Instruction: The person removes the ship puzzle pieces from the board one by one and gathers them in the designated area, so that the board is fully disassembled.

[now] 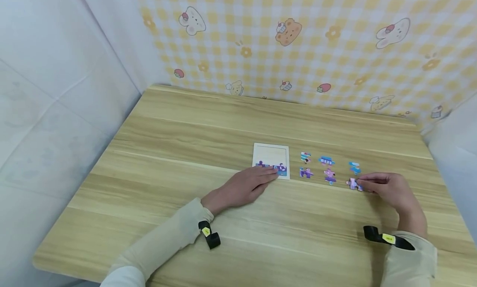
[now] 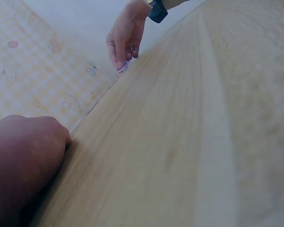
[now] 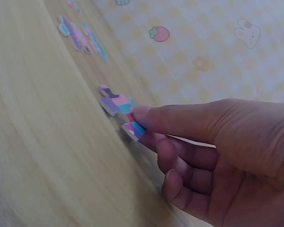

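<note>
Between thumb and fingers my right hand [image 1: 391, 189] pinches a pink, purple and blue jigsaw piece [image 3: 118, 104], held a little off the wood in the right wrist view. My left hand [image 1: 249, 185] lies with its fingers stretched across the lower edge of a white puzzle frame [image 1: 271, 147]. Purple and blue pieces [image 1: 282, 169] fill the frame's bottom row, partly hidden under those fingers. Loose pieces lie to the right of the frame: a purple one [image 1: 306, 172], a pink dog-like one [image 1: 329, 176], a blue one [image 1: 326, 160] and several others.
The wooden table [image 1: 179, 154] reaches back to a yellow checked curtain [image 1: 231, 42] with cartoon animals. White cloth [image 1: 56, 113] hangs along the left side. Each wrist wears a black strap [image 1: 398, 240].
</note>
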Motion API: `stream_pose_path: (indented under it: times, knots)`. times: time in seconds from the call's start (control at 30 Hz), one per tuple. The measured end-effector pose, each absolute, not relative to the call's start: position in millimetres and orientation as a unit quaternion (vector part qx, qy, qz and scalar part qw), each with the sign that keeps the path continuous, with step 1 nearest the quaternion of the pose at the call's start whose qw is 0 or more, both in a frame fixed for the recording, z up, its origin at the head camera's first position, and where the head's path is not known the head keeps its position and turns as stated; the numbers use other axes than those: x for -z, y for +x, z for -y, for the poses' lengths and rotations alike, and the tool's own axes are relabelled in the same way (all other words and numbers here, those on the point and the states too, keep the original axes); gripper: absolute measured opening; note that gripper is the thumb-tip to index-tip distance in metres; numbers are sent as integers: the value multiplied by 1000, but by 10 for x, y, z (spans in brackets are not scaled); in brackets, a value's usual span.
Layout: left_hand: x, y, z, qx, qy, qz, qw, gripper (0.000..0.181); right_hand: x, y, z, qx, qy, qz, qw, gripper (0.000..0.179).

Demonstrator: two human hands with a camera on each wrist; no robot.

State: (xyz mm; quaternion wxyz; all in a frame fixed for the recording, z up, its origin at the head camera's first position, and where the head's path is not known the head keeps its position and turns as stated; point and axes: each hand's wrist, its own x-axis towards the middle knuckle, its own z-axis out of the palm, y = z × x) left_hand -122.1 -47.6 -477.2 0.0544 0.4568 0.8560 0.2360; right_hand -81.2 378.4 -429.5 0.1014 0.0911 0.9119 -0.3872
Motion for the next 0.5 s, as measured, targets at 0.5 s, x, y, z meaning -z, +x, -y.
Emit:
stream_pose_path:
  times: [0.5]
  knots:
    - [4793, -1215, 467, -235, 455, -857, 52, 44, 4330, -837, -3727, 338, 93, -933, 80, 32]
